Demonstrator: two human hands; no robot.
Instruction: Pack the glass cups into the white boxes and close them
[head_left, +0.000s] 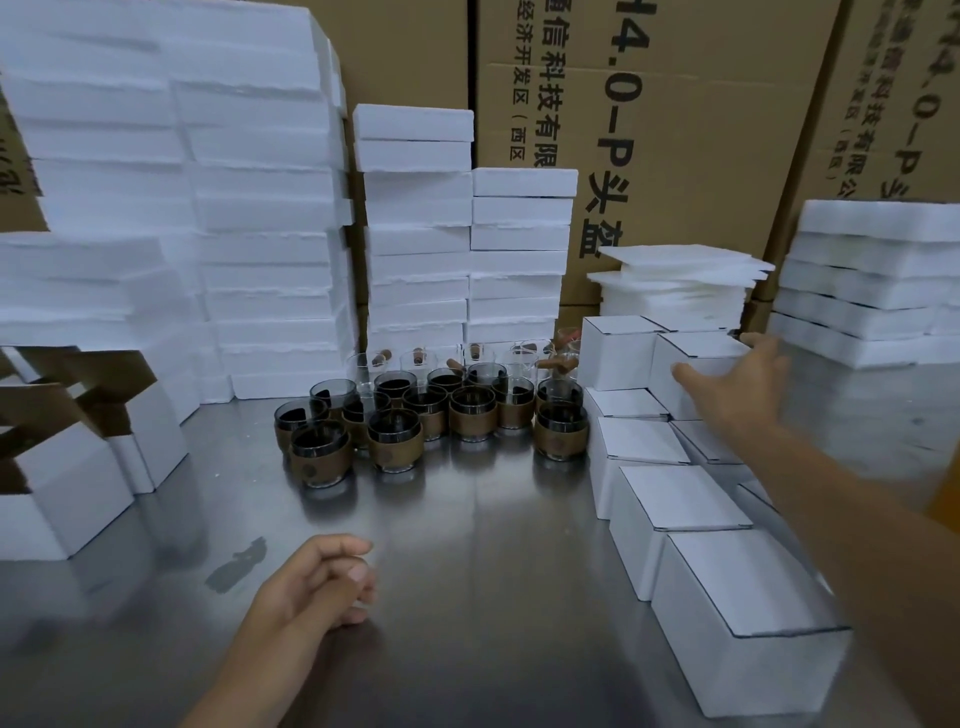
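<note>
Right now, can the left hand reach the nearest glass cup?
Probably yes. Only bare table lies between the left hand and the front cup, and the hand holds nothing.

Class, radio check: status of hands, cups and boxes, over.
Right hand touches top closed box. Left hand loosely curled, empty. Glass cups unpacked, mid-table.

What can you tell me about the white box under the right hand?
The box is plain white cardboard, cube-like, lid closed, a dark seam along its top edge. It stands upright atop other closed boxes at the right of the table, beside a like box on its left, foam sheets behind. The right hand lies on its front right, thumb on the front face, fingers at the far corner; blur hides whether it grips.
</note>
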